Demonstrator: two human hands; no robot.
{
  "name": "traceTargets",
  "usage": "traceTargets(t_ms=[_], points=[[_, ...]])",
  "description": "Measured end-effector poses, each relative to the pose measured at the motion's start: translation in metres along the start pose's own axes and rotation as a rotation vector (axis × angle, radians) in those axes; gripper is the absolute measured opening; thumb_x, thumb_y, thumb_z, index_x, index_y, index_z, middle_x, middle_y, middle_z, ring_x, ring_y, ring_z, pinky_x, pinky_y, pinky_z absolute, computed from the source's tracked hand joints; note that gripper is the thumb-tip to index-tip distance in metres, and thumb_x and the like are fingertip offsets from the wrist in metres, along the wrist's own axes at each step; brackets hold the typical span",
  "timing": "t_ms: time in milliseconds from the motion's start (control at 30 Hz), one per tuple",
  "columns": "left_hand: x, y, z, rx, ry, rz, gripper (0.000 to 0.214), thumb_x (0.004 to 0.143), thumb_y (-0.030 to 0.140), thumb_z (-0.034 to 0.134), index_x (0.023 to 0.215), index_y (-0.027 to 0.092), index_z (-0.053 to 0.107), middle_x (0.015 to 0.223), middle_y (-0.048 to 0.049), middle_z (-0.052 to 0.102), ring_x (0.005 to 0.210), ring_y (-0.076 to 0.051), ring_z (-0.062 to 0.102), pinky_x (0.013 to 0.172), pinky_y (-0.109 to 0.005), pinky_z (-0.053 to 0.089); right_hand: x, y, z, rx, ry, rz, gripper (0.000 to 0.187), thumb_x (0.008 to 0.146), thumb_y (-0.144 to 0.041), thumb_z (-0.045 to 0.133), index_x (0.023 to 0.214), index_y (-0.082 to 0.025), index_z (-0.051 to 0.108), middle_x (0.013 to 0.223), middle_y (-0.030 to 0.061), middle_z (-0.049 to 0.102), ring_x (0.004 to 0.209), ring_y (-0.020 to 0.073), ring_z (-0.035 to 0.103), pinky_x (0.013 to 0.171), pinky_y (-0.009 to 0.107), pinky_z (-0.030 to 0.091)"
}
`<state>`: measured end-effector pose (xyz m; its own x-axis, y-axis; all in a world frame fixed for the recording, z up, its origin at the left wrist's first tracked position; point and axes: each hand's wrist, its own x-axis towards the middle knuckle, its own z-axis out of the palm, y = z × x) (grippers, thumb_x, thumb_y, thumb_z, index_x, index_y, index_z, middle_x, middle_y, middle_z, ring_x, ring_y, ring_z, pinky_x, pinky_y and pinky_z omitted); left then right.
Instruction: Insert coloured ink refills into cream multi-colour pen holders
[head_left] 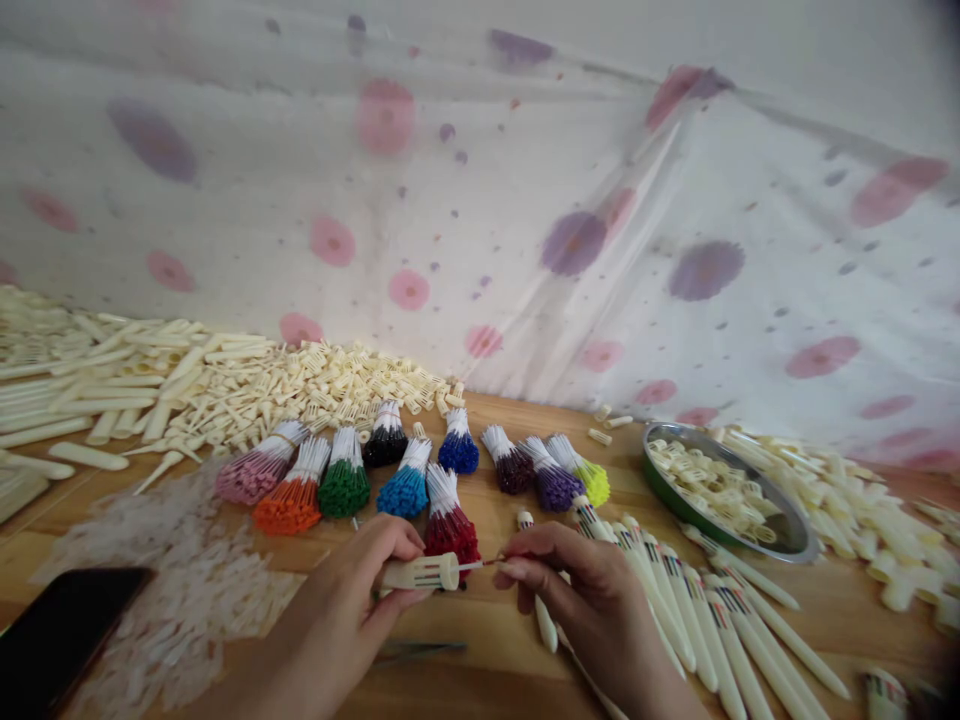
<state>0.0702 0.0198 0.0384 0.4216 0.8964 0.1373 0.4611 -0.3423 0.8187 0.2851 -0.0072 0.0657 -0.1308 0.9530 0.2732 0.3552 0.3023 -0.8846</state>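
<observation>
My left hand (360, 585) is closed around a short cream pen barrel piece (420, 572) with long slots, its open end facing right. Coloured strips show through those slots. Between the fingertips of my right hand (589, 590) is a thin pen refill (472, 566), white with a reddish part near the fingers. The refill's left end meets the barrel's open end; how deep it sits is hidden. Just behind the barrel stands a bundle of dark red-tipped refills (452, 535). Close to my right hand lie finished-looking cream multicolour pens (705, 610) in a row.
More refill bundles stand behind, including orange (289, 510), green (344, 487) and purple (556, 485). Cream parts pile up at the left (322, 375). A metal bowl (799, 545) holds slotted pieces. Clear small parts (180, 580), a black phone (64, 630) and tweezers (424, 648) lie nearer.
</observation>
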Motion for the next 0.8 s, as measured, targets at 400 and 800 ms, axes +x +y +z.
traceTargets(t_ms=[400,800], points=[[0.001,0.008,-0.002,-0.103,-0.027,-0.084,0.011,0.077,0.015,0.055,0.082,0.025,0.054,0.090,-0.0006,0.062,0.084,-0.020,0.062,0.074,-0.032,0.052,0.000,-0.010,0.001,-0.147,0.128,-0.129,0.015,0.082,-0.028,0.062,0.071,-0.019,0.068,0.055,-0.0013,0.065,0.047,0.0110,0.059,0.046,0.017,0.043],[-0.003,0.008,0.000,-0.158,-0.083,-0.064,0.015,0.076,0.014,0.057,0.086,0.026,0.057,0.092,0.0003,0.063,0.085,-0.019,0.062,0.074,-0.029,0.052,0.001,-0.004,0.010,-0.157,0.068,-0.220,0.011,0.082,-0.029,0.064,0.076,-0.021,0.068,0.064,-0.0009,0.068,0.056,0.0111,0.061,0.052,0.018,0.044]])
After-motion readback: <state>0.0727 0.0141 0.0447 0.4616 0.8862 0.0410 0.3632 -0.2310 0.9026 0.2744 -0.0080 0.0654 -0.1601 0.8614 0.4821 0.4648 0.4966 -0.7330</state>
